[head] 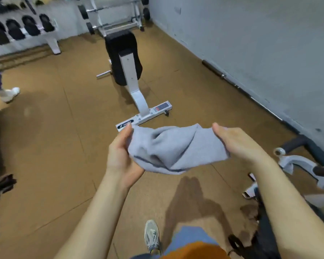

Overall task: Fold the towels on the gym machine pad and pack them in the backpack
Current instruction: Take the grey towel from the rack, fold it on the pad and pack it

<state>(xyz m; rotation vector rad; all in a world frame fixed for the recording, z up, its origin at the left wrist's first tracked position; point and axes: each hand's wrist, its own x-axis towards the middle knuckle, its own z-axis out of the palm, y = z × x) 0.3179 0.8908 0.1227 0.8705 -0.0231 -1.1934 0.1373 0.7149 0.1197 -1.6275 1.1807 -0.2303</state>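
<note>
From the head camera, you held one grey towel (168,148) in the air between your hands, above the brown gym floor (54,146) and not resting on any pad. Your left hand (120,156) was clamped on the towel's left end, thumb on top and fingers wrapped beneath, while your right hand (234,141) pinched the right end with its fingers hidden under the cloth. The towel sagged and bunched in the middle, a dark-trimmed hem showing along its lower edge, so I judge you were spreading it to find its edges before a fold; it was not yet flat or squared.

An upright bench (123,58) with a black pad stood ahead of you, well apart from the towel, its white base (144,116) just beyond your hands. A barbell (241,90) lay along the foot of the wall. At the lower right edge of the view a dark bag-like shape (260,230) sat near your right forearm; I could not tell whether that was the backpack. Another person's leg and shoe (9,94) showed at the left edge.
</note>
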